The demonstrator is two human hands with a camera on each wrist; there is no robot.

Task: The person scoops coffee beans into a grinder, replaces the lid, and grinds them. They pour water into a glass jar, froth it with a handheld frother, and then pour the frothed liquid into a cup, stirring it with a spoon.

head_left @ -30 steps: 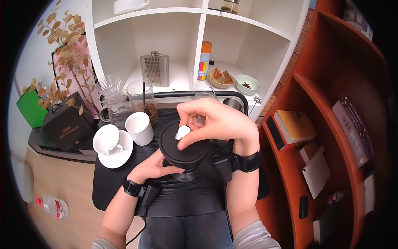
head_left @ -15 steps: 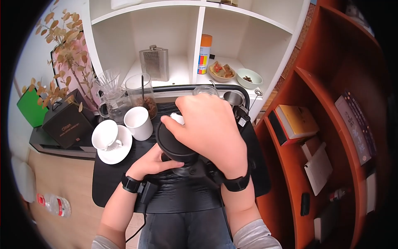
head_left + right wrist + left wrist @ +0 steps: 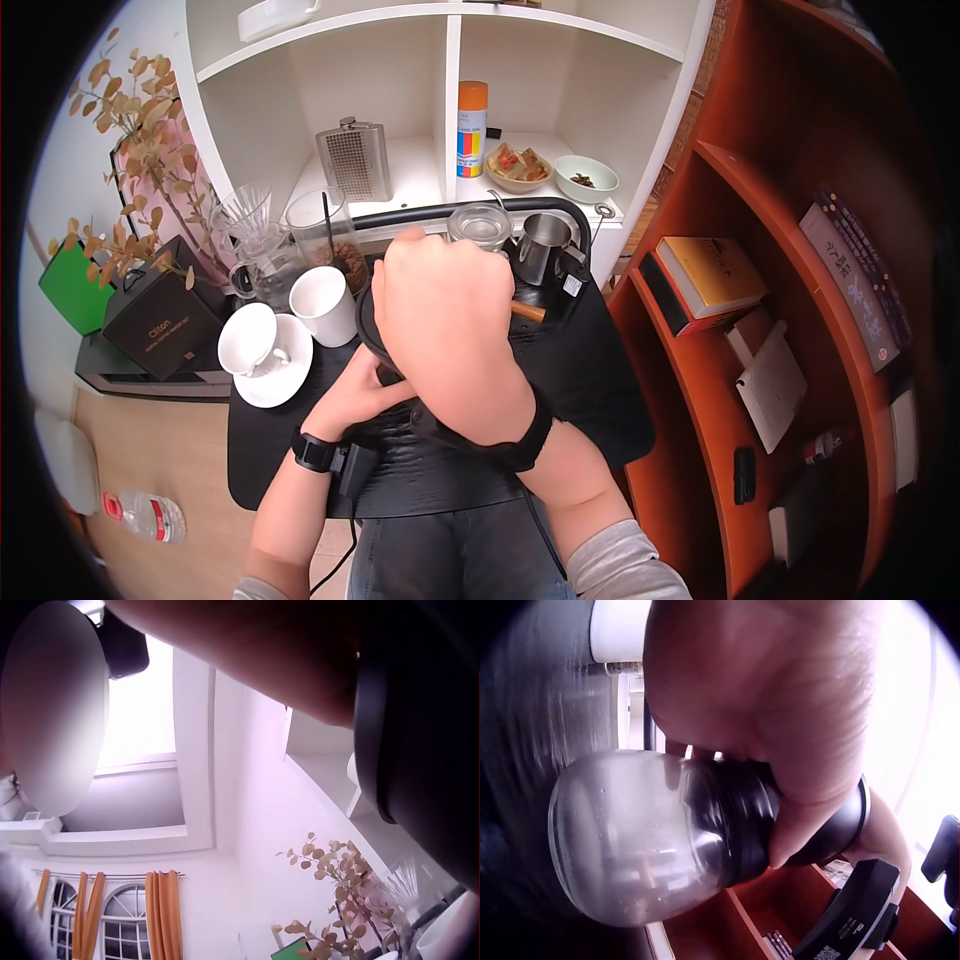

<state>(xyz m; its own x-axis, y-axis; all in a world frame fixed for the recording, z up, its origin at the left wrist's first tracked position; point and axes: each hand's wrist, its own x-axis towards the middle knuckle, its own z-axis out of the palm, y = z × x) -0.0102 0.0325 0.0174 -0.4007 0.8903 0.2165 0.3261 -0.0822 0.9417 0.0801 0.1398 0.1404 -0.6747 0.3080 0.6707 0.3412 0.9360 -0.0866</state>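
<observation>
A hand coffee grinder with a clear glass base [image 3: 630, 836] and black upper body [image 3: 742, 817] stands at the near middle of the black table [image 3: 590, 400]. My left hand [image 3: 355, 398] grips it around its black neck, thumb on the near side, as the left wrist view shows. Over the grinder's wide black top [image 3: 368, 322] my right hand [image 3: 445, 320] is bent with its fingers curled down, on the white knob now hidden beneath it. In the right wrist view the black body [image 3: 427, 750] fills the right edge.
Left of the grinder are a white mug [image 3: 324, 308], a white cup [image 3: 247, 338] on a saucer [image 3: 288, 382], a glass dripper set [image 3: 262, 265] and a tall glass jar [image 3: 318, 225]. Behind stand a lidded glass vessel [image 3: 480, 228] and a metal pitcher [image 3: 543, 250].
My right hand has swung round over the grinder's top toward the left, covering the white knob that showed before. My left hand keeps its grip.
</observation>
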